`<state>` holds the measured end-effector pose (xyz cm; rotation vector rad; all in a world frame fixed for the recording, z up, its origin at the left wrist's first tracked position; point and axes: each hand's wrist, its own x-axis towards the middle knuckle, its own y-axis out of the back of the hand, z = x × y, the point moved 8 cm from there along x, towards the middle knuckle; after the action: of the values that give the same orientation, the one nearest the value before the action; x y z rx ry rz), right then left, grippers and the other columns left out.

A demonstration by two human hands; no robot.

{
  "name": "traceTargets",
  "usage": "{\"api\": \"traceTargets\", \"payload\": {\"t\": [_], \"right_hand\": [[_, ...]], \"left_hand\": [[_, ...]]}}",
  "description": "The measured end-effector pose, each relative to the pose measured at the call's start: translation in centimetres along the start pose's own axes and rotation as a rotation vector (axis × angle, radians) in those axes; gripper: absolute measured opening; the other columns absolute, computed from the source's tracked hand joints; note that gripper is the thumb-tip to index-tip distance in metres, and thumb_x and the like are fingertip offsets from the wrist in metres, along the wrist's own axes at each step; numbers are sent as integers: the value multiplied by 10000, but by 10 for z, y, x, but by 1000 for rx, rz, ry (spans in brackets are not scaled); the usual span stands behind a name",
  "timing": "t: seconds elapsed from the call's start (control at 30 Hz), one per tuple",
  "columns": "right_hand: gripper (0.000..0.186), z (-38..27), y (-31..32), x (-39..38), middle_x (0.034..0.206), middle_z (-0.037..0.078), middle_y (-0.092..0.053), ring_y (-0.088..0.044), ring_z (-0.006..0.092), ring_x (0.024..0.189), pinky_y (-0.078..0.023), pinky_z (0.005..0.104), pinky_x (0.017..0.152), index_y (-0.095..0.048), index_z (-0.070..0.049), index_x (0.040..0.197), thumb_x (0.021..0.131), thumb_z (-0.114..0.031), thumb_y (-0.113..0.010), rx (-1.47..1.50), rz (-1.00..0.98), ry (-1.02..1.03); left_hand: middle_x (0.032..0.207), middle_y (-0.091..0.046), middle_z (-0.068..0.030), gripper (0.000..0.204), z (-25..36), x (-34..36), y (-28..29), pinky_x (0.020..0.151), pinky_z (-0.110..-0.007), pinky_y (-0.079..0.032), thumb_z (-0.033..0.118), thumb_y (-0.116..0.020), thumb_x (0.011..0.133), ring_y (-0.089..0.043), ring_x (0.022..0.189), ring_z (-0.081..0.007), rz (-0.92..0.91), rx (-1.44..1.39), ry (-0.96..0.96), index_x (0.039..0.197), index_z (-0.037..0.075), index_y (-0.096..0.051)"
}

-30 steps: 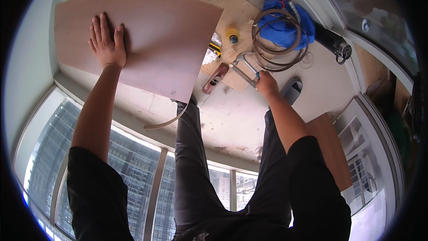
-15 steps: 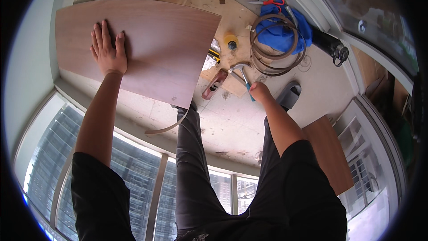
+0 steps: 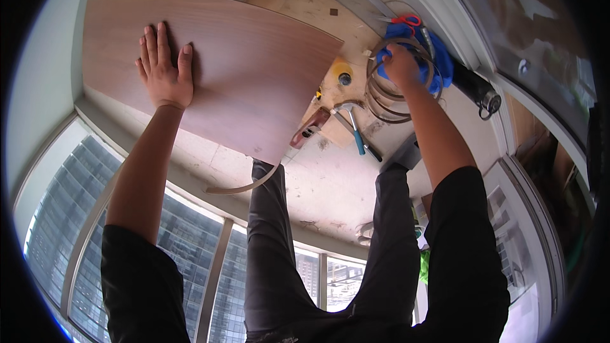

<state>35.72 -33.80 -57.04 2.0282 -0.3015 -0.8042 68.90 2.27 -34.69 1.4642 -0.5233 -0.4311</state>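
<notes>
My left hand (image 3: pixel 166 76) lies flat on a large wood-grain board (image 3: pixel 235 57), its fingers stretched out. A thin pale strip (image 3: pixel 244 187) curls out from under the board's near corner. My right hand (image 3: pixel 403 68) is over a coil of brown edge-banding strip (image 3: pixel 389 113), in front of a blue cloth or bag (image 3: pixel 450 71). Its fingers are curled in; whatever they hold, if anything, is hidden. A claw hammer (image 3: pixel 356 130) with a blue-green grip lies on the floor, beside a dark-handled tool (image 3: pixel 368 146). Between board and hammer sits a reddish hand plane (image 3: pixel 310 128).
Red-handled scissors (image 3: pixel 408 22) rest on the blue cloth, near a flat metal strip (image 3: pixel 375 1). A black bottle (image 3: pixel 476 92) lies by the door frame. A roll of yellow tape (image 3: pixel 343 71) is beyond the plane. Windows (image 3: pixel 155 241) curve along the near left side.
My right hand has let go of the hammer and moved up and right to the brown coil. The hammer now lies on the floor. My left hand stays flat on the board.
</notes>
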Motion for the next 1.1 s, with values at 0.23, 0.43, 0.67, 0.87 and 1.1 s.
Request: {"api": "traceTargets", "payload": {"t": [0.23, 0.43, 0.67, 0.87, 1.1], "right_hand": [[294, -2, -16, 96, 1201, 156, -558, -555, 374, 1133, -531, 498, 887, -618, -109, 1176, 902, -165, -528, -430, -38, -32], [308, -12, -10, 117, 1277, 112, -485, -501, 315, 1207, -501, 502, 933, -623, -149, 1200, 905, -171, -537, -553, -108, -112], [262, -26, 15, 110, 1095, 96, -605, -564, 297, 1101, -480, 475, 926, -632, -131, 1164, 921, -189, -553, -539, 34, 114], [251, -56, 101, 71, 1016, 142, -659, -617, 310, 968, -495, 410, 842, -612, -65, 1186, 978, -174, -524, -19, 428, 389], [294, -63, 78, -75, 807, 22, -589, -536, 110, 730, -459, 280, 676, -605, -45, 1181, 1030, -269, -488, 731, -154, -111]], "left_hand": [[1599, -242, -131, 680, 11, 3, 4, 1171, -550, -100, 528, -402, 970, -190, 1480, -341, 0, -34, -38, 1536, 166, -297], [1596, -248, -138, 704, 11, 4, 5, 1168, -557, -100, 542, -407, 962, -184, 1480, -356, -11, -37, -40, 1533, 144, -300], [1591, -252, -154, 717, 11, 5, 9, 1168, -545, -87, 535, -431, 943, -194, 1475, -362, -44, -33, -20, 1527, 136, -314], [1599, -231, -151, 733, 13, 5, 8, 1170, -540, -80, 528, -462, 924, -183, 1479, -350, -98, -39, 30, 1531, 149, -303], [1608, -214, -120, 737, 4, 3, 17, 1177, -547, -75, 531, -473, 912, -161, 1486, -324, -146, -13, 87, 1531, 170, -303]]}}
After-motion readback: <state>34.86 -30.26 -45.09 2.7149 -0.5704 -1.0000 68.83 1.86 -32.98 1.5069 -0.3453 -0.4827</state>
